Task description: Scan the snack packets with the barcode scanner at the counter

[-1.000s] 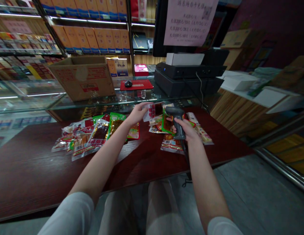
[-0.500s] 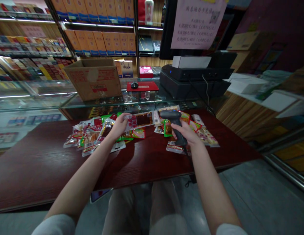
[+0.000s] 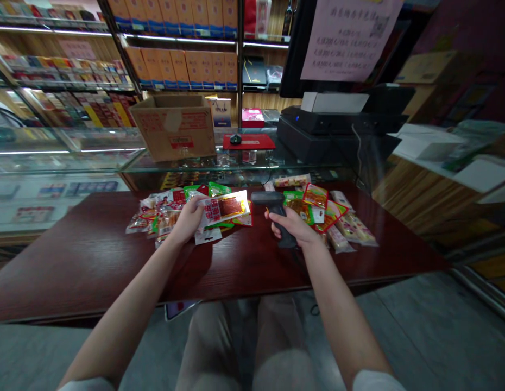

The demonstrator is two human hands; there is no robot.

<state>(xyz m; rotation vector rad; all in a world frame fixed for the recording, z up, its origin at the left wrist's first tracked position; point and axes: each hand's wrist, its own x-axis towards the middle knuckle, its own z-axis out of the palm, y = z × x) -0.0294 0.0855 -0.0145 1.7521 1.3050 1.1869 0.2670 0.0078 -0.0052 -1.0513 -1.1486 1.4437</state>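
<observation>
My left hand [image 3: 190, 220] is closed on one end of a flat snack packet [image 3: 225, 208] with a red-brown window, held just above the dark red table [image 3: 73, 255]. My right hand [image 3: 291, 225] grips the handle of a black barcode scanner [image 3: 272, 206], whose head points left toward the packet. A heap of snack packets [image 3: 163, 214] lies under and left of my left hand. Another group of snack packets [image 3: 329, 214] lies right of the scanner.
Behind the table runs a glass counter [image 3: 114, 157] carrying a cardboard box [image 3: 175, 127], a red mouse pad with a mouse [image 3: 248, 141] and a black register with a printer [image 3: 338, 122]. Shelves of boxed goods [image 3: 179, 62] fill the back wall. My knees [image 3: 244, 347] sit below the table's front edge.
My left hand took a packet from the right group and carried it left in front of the scanner. My right hand with the scanner shifted slightly left. The view moved rightward.
</observation>
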